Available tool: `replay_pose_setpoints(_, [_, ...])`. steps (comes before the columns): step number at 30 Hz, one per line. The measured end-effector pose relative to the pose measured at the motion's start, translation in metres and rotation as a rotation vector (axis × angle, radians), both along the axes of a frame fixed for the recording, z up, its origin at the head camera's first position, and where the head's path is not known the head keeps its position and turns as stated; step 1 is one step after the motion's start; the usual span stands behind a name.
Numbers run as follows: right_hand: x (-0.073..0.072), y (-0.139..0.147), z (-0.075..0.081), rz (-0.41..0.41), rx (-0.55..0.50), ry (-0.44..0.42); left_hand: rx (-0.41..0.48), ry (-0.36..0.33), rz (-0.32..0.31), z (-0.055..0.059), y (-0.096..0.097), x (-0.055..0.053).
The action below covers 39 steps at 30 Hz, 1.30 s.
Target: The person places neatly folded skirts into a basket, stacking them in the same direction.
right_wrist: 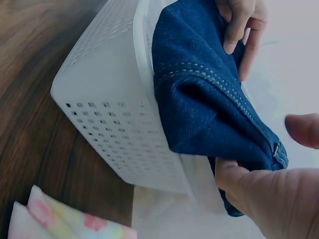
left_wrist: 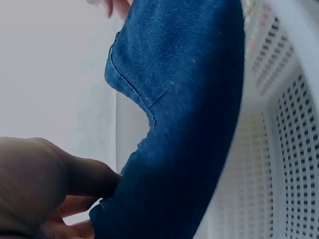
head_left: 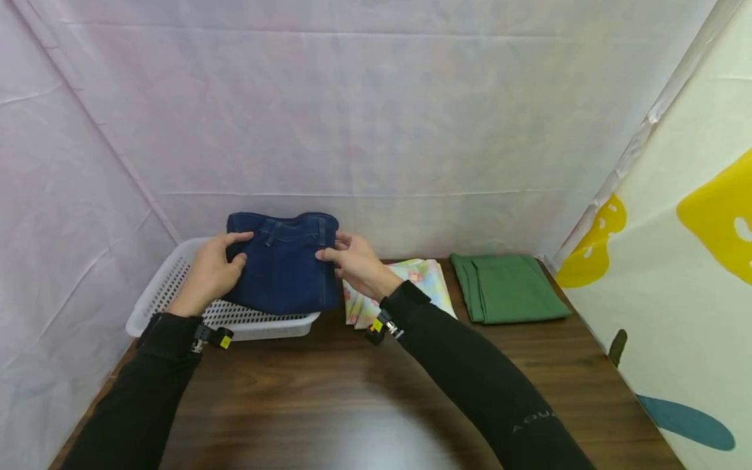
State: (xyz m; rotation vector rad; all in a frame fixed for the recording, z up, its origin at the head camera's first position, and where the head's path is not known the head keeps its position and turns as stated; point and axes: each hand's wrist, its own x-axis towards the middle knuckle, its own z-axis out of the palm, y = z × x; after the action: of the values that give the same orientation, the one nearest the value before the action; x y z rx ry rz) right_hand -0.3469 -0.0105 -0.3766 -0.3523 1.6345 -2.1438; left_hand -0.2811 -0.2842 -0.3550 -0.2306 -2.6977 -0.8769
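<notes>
A folded pair of dark blue jeans (head_left: 282, 267), its waistband and belt loops at the top, is held up over a white perforated plastic basket (head_left: 226, 329). My left hand (head_left: 214, 271) grips the left edge of the denim, thumb toward me; in the left wrist view its fingers go behind the cloth. At the opposite edge my right hand (head_left: 361, 264) pinches the jeans between thumb and fingers. The right wrist view shows the denim (right_wrist: 199, 99) across the basket's rim (right_wrist: 142, 50); whether it touches the rim I cannot tell.
Right of the basket lies a folded pastel floral cloth (head_left: 431, 284), partly behind my right wrist. Farther right is a folded green cloth (head_left: 517, 290). All stand on a dark wooden table (head_left: 282, 391), with a pale fabric wall (head_left: 376, 117) behind and on both sides.
</notes>
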Motion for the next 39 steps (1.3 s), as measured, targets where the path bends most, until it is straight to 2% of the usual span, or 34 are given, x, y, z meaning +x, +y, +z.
replay_pose_setpoints(5, [0.001,-0.024,0.002,0.086,-0.039,-0.038,-0.044,0.008,0.041,-0.003,-0.020,-0.001])
replay_pose_setpoints(9, [0.004,-0.038,-0.001,0.144,-0.056,-0.094,-0.068,-0.015,0.044,-0.011,-0.032,0.001])
replay_pose_setpoints(14, [0.004,-0.042,-0.010,0.162,-0.026,-0.149,-0.083,-0.043,0.043,-0.021,-0.041,0.000])
replay_pose_setpoints(16, [0.003,-0.042,-0.013,0.168,-0.019,-0.154,-0.096,-0.073,0.052,-0.024,-0.043,-0.002])
replay_pose_setpoints(20, [0.003,-0.036,-0.019,0.178,-0.006,-0.087,-0.183,-0.215,0.075,-0.029,-0.044,-0.004])
replay_pose_setpoints(23, [0.003,-0.028,-0.021,0.140,0.045,0.030,-0.228,-0.279,0.069,-0.032,-0.043,-0.004])
replay_pose_setpoints(25, [0.004,-0.022,-0.023,0.100,0.091,0.109,-0.228,-0.259,0.065,-0.033,-0.040,-0.003])
replay_pose_setpoints(31, [0.003,-0.001,-0.028,0.011,0.213,0.294,-0.215,-0.101,0.035,-0.035,-0.016,0.000])
replay_pose_setpoints(32, [0.002,0.003,-0.029,0.007,0.234,0.320,-0.230,-0.063,0.041,-0.046,-0.018,-0.007])
replay_pose_setpoints(35, [0.002,0.018,-0.032,-0.002,0.340,0.410,-0.212,0.001,0.023,-0.048,-0.002,-0.006])
replay_pose_setpoints(38, [0.003,0.038,-0.036,-0.002,0.478,0.478,-0.195,0.070,-0.006,-0.048,0.018,-0.002])
replay_pose_setpoints(39, [0.004,0.045,-0.038,-0.005,0.520,0.489,-0.172,0.072,-0.032,-0.037,0.030,0.008])
